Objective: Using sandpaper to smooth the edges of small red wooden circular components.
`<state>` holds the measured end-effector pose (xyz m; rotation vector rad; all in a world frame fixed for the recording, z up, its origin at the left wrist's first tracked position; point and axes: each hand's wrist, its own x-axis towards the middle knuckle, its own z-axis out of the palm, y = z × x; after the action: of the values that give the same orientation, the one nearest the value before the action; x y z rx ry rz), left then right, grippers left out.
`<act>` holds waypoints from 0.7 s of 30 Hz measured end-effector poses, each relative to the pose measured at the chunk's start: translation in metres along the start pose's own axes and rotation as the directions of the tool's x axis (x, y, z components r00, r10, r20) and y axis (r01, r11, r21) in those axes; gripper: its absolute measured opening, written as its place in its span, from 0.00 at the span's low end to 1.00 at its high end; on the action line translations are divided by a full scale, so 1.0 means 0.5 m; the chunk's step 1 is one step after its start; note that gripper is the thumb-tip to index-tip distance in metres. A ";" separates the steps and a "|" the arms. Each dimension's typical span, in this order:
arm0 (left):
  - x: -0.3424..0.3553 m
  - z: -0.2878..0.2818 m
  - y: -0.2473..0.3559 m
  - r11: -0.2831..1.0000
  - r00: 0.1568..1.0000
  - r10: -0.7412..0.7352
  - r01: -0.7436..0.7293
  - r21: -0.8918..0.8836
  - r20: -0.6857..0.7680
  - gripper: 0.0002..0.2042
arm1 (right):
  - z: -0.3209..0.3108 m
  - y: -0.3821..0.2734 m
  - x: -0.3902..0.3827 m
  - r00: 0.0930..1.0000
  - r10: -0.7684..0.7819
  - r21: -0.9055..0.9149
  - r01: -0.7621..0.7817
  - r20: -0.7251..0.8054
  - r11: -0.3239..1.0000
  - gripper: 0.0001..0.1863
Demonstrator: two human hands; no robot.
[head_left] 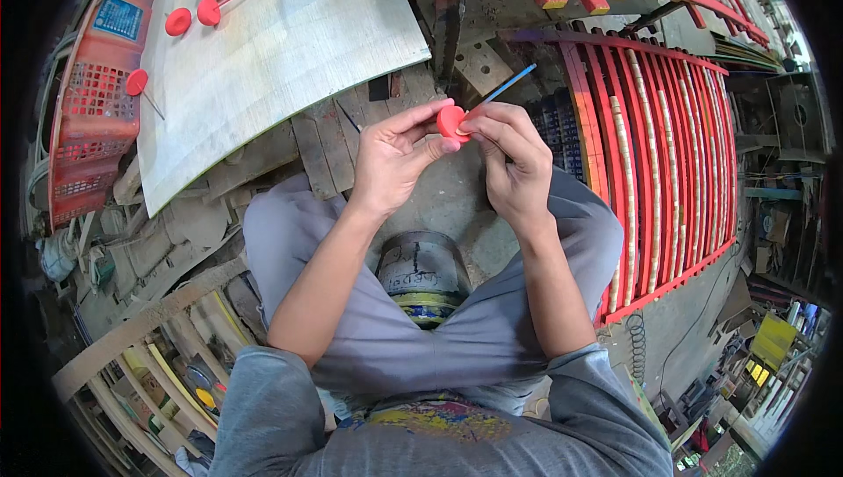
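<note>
My left hand [395, 156] pinches a small round red piece [451, 122] between thumb and fingers, above my lap. Close against it on the right is my right hand [516, 156], its fingers closed around a thin blue stick [509, 83] that slants up and to the right. The stick's lower end is hidden by the fingers and the red piece. The right fingertips touch the edge of the red piece. On the pale board [290, 64] at the upper left lie several similar red pieces [178, 22], some with thin rods.
A red plastic crate [98, 117] stands at the far left. Red-painted slatted frames [654, 169] fill the right side and upper right. Between my knees is a dark bucket [423, 268]. A wooden slatted rail [149, 323] is at the lower left.
</note>
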<state>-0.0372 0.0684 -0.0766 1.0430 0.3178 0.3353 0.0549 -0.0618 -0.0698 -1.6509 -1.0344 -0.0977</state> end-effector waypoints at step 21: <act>-0.006 -0.006 -0.009 0.998 0.998 0.061 -0.061 0.005 -0.008 0.20 | -0.006 -0.004 0.007 0.999 -0.053 -0.034 0.053 0.012 0.998 0.10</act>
<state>-0.0404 0.0673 -0.0818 1.0581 0.2952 0.3937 0.0570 -0.0625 -0.0654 -1.6566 -1.0905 -0.1417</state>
